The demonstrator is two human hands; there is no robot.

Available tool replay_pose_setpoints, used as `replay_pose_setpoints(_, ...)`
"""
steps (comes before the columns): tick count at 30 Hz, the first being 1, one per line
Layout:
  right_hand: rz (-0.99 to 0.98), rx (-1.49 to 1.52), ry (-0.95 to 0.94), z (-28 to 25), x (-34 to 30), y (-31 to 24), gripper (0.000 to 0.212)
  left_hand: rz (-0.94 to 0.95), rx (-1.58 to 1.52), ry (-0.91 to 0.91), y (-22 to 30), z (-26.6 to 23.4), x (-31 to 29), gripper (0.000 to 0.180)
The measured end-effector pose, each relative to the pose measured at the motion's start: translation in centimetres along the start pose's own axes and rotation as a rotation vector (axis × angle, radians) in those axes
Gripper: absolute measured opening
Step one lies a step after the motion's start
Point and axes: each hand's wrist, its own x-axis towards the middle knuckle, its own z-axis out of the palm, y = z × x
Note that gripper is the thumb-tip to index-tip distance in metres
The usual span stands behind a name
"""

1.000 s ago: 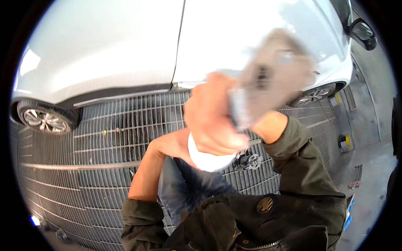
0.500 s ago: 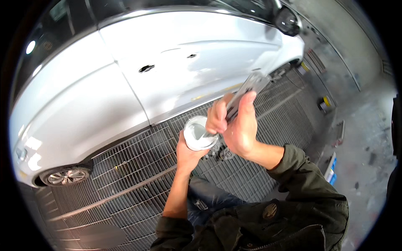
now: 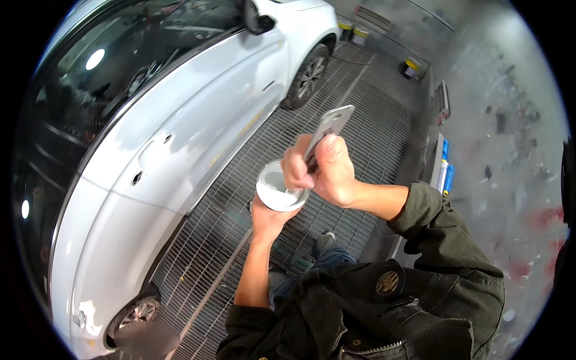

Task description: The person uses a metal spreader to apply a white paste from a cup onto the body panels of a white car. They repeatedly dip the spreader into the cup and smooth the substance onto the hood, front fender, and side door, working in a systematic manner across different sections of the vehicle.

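The person wears a dark olive-green fabric jacket (image 3: pixel 324 318), creased across the front. Its right sleeve (image 3: pixel 453 240) and left sleeve (image 3: pixel 255 324) end in bunched folds, leaving the forearms bare. A round dark patch (image 3: pixel 386 283) with a gold-toned emblem sits on the chest, above a short dark zipper (image 3: pixel 401 305). Lower down runs a metal-toothed zipper (image 3: pixel 378 347). Below show faded blue denim trousers (image 3: pixel 342 257) and a greyish shoe (image 3: pixel 325 240). The left hand (image 3: pixel 274 217) and right hand (image 3: pixel 329 171) are gloveless.
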Motion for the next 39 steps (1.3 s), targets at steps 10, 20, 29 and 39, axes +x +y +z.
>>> replay_pose_setpoints(10,0.075,0.242,0.096,-18.4,-4.8,-10.0,0.072,-0.121,-0.020,-0.341,-3.3,17.7,5.6,0.074)
replay_pose_setpoints(20,0.202,0.662,-0.477,-31.4,-8.3,-12.8,0.080,-0.293,0.097,-1.404,-6.2,30.8,16.0,0.078)
replay_pose_setpoints(29,0.293,0.165,0.084,-44.4,-5.9,-11.2,0.082,-0.241,0.107,-1.231,-7.8,39.2,24.3,0.077)
replay_pose_setpoints(39,0.049,-0.051,0.680,-56.5,2.0,-2.7,0.075,0.055,0.040,-0.417,-16.3,44.0,39.9,0.073)
